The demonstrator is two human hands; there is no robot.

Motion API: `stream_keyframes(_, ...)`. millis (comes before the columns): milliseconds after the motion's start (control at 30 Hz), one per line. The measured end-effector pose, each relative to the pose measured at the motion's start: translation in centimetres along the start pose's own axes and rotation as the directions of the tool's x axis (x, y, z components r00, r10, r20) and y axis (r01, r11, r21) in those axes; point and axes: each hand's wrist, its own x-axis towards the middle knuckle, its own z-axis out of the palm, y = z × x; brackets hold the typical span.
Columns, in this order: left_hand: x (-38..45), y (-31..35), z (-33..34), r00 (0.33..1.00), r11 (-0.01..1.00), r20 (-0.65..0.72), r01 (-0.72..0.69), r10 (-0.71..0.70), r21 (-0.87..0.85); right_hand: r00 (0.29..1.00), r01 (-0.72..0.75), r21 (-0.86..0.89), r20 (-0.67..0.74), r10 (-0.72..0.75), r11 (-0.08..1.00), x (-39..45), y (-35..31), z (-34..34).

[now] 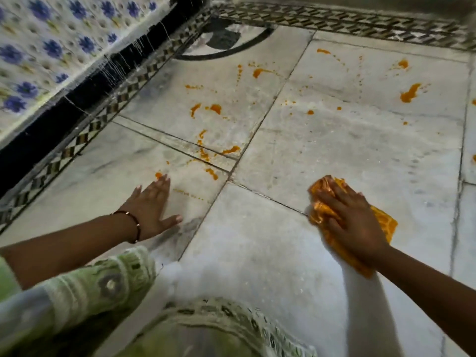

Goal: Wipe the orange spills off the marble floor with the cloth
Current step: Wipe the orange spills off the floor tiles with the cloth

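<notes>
Head view: a person is kneeling over the floor (347,140), looking down at both hands. The right hand (353,222) is pressing the cloth (381,225) flat against the marble, fingers spread and almost straight over it rather than clenched round it; the cloth is bunching a little under the fingertips and sticking out past the palm on the far side and toward the wrist. The left hand (152,204) is lying released, palm down on the bare floor, holding nothing, fingers straight and seemingly taking the person's weight; its fingertips are lying just beside one small orange drop.

The spills (213,109) are lying well ahead of the cloth and are looking untouched: a scatter of blobs and dotted trails across the slabs between the hands and the patterned border (347,20), with a larger blob (409,92) far right and streaks running along the joint (180,146) ahead of the left hand. The marble right around the cloth is looking clean already.

To do this step well, I judge the cloth should be pushed forward under even pressure and each blob gathered inward rather than smeared outward. The joints are likely trapping colour, so working along them should help. Folding the cloth to a fresh face will probably be needed, as its own orange colour is hiding how loaded it is.
</notes>
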Motion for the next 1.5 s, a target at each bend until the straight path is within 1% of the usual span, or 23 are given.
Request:
stream_keyframes(100,-1.0,-4.6,3.5,0.996,0.998,0.077,0.054,-0.055,0.012,0.984,0.143,-0.014,0.108,-0.14,0.99,0.0,-2.0,0.7)
stream_keyframes(167,-1.1,-6.6,5.4,0.995,0.996,0.06,0.077,-0.075,-0.034,0.964,0.227,-0.026,0.149,-0.221,0.974,0.3,-4.7,2.1)
stream_keyframes(300,0.3,-8.0,7.4,0.995,0.975,-0.048,0.077,-0.089,-0.208,0.917,0.357,-0.034,0.205,-0.343,0.934,2.2,-13.8,6.7)
stream_keyframes(367,1.9,-7.8,7.5,0.987,0.956,-0.137,0.044,-0.087,-0.291,0.891,0.415,-0.042,0.218,-0.397,0.909,4.6,-18.5,9.1)
stream_keyframes(433,3.7,-8.0,7.6,0.971,0.942,-0.218,0.017,-0.095,-0.336,0.872,0.458,-0.056,0.221,-0.436,0.887,7.4,-22.3,11.1)
stream_keyframes(500,5.7,-8.7,7.9,0.96,0.935,-0.265,-0.006,-0.094,-0.354,0.873,0.454,-0.07,0.233,-0.428,0.888,10.8,-24.1,12.0)
stream_keyframes(533,6.8,-8.9,8.1,0.952,0.929,-0.292,-0.023,-0.092,-0.368,0.892,0.418,-0.083,0.226,-0.391,0.905,12.4,-23.9,11.9)
stream_keyframes(567,7.6,-8.9,8.0,0.943,0.923,-0.317,-0.035,-0.096,-0.384,0.917,0.372,-0.089,0.191,-0.35,0.924,13.6,-23.1,11.2)
stream_keyframes(667,9.8,-8.9,8.1,0.934,0.896,-0.329,-0.02,-0.143,-0.445,0.978,0.19,-0.11,0.111,-0.178,0.976,15.6,-18.4,9.0)
stream_keyframes(733,10.0,-8.5,8.4,0.92,0.895,-0.358,-0.017,-0.161,-0.445,0.995,0.086,-0.123,0.064,-0.078,0.989,13.6,-15.8,7.3)
stream_keyframes(767,10.1,-8.5,8.5,0.918,0.889,-0.363,-0.024,-0.161,-0.456,0.998,0.043,-0.125,0.058,-0.036,0.991,12.1,-15.6,6.9)
stream_keyframes(833,10.1,-8.5,8.6,0.906,0.875,-0.382,-0.027,-0.183,-0.483,0.997,-0.015,-0.107,0.068,0.023,0.994,8.8,-17.8,7.4)
stream_keyframes(867,10.1,-8.5,8.5,0.901,0.875,-0.39,-0.026,-0.189,-0.483,0.996,-0.002,-0.097,0.083,0.01,0.995,7.7,-19.6,8.3)
stream_keyframes(933,10.0,-8.4,8.5,0.894,0.875,-0.408,-0.038,-0.186,-0.483,0.984,0.125,-0.059,0.131,-0.116,0.99,7.8,-23.4,10.5)
stream_keyframes(1000,10.0,-8.5,8.7,0.882,0.866,-0.433,-0.063,-0.184,-0.496,0.947,0.277,-0.064,0.186,-0.261,0.959,10.8,-25.7,12.2)
stream_keyframes(1033,10.0,-8.5,8.8,0.877,0.864,-0.443,-0.07,-0.184,-0.498,0.932,0.322,-0.076,0.201,-0.302,0.944,13.1,-26.1,12.5)
stream_keyframes(1100,9.9,-8.5,8.8,0.87,0.863,-0.458,-0.081,-0.184,-0.499,0.929,0.335,-0.114,0.207,-0.308,0.935,17.6,-25.0,12.4)
stream_keyframes(1167,9.8,-8.6,8.9,0.875,0.863,-0.451,-0.081,-0.179,-0.499,0.953,0.269,-0.152,0.188,-0.239,0.951,19.9,-22.6,11.1)
stream_keyframes(1267,9.8,-8.6,8.5,0.884,0.863,-0.424,-0.05,-0.196,-0.503,0.988,0.127,-0.158,0.107,-0.111,0.979,18.3,-18.3,8.6)
stream_keyframes(1333,9.9,-8.5,8.6,0.885,0.862,-0.417,-0.036,-0.207,-0.506,0.989,0.106,-0.17,0.122,-0.086,0.98,14.7,-17.6,7.9)
stream_keyframes(1400,10.0,-8.5,8.8,0.878,0.858,-0.426,-0.034,-0.219,-0.513,0.978,0.162,-0.156,0.156,-0.138,0.974,11.5,-19.9,8.9)
stream_keyframes(1433,10.1,-8.5,8.9,0.873,0.855,-0.435,-0.041,-0.22,-0.517,0.964,0.227,-0.138,0.176,-0.202,0.964,10.7,-21.7,9.8)
stream_keyframes(1500,10.1,-8.8,9.0,0.863,0.831,-0.452,-0.074,-0.223,-0.551,0.907,0.378,-0.097,0.237,-0.348,0.921,11.5,-25.2,11.7)
